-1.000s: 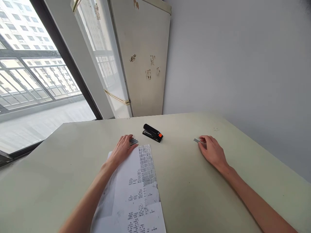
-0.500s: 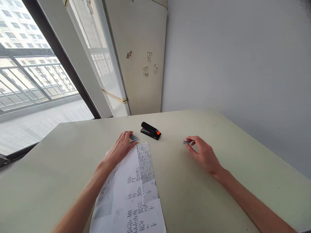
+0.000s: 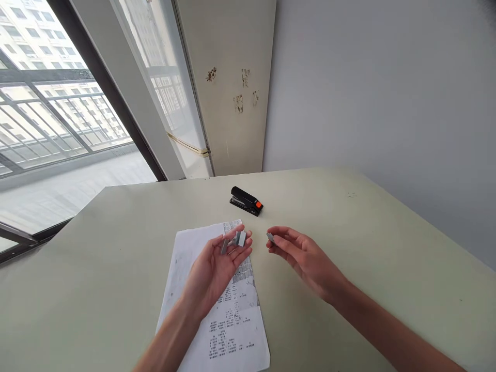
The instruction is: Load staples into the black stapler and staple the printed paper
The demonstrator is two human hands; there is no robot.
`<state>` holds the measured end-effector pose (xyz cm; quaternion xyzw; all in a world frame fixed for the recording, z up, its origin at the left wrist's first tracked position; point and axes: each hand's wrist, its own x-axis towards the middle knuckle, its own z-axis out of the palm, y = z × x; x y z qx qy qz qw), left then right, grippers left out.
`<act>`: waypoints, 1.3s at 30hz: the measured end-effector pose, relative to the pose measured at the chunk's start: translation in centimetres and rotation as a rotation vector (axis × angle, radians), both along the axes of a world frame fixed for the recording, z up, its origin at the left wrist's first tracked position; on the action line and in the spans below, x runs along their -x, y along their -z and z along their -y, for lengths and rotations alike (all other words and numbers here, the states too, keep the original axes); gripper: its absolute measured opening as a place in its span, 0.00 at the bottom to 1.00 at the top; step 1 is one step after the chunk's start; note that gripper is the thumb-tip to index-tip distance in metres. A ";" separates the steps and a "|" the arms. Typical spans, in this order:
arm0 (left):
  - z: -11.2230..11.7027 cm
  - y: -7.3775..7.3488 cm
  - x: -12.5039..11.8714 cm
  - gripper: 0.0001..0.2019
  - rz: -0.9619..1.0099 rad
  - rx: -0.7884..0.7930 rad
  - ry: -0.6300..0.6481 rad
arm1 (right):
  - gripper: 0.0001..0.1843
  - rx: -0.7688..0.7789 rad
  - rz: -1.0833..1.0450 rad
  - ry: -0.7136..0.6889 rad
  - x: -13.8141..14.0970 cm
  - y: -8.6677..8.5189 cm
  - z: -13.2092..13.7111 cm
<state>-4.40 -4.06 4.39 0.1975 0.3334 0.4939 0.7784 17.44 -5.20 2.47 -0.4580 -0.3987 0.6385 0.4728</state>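
Observation:
Several short grey staple strips [image 3: 241, 238] rest on the upturned palm and fingers of my left hand [image 3: 219, 266], which cradles them above the printed paper [image 3: 182, 258]. To its right, my right hand [image 3: 304, 256] pinches one more staple strip [image 3: 270, 237] between thumb and fingers, a small gap from the left fingertips. Beyond both hands a black stapler [image 3: 246, 201] with an orange patch at its right end lies on the table. The paper lies flat, partly hidden by my left hand and forearm.
The pale green table [image 3: 349, 232] spreads out on both sides and meets a grey wall [image 3: 368, 93] at the right. Behind it stand a cream refrigerator [image 3: 228, 51] with peeled patches and, on the left, a window [image 3: 58, 113].
My left hand has lifted from the table and turned palm up with the staple strips in it. My right hand has moved left towards it, still pinching its strip. The view has shifted slightly.

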 end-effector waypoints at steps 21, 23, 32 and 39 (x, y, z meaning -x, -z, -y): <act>3.8 0.4 -3.2 0.10 0.244 0.323 -0.222 | 0.16 -0.821 0.662 0.016 2.0 -1.4 2.6; 4.1 0.4 -3.1 0.11 0.242 0.339 -0.240 | 0.12 -0.699 0.648 0.104 1.5 -1.1 2.6; 4.8 1.0 -2.6 0.13 0.193 0.314 -0.321 | 0.14 -0.393 0.621 0.015 -0.1 1.8 2.8; 5.5 0.5 -2.0 0.17 0.138 0.290 -0.367 | 0.15 -0.306 0.601 -0.004 0.0 4.0 2.2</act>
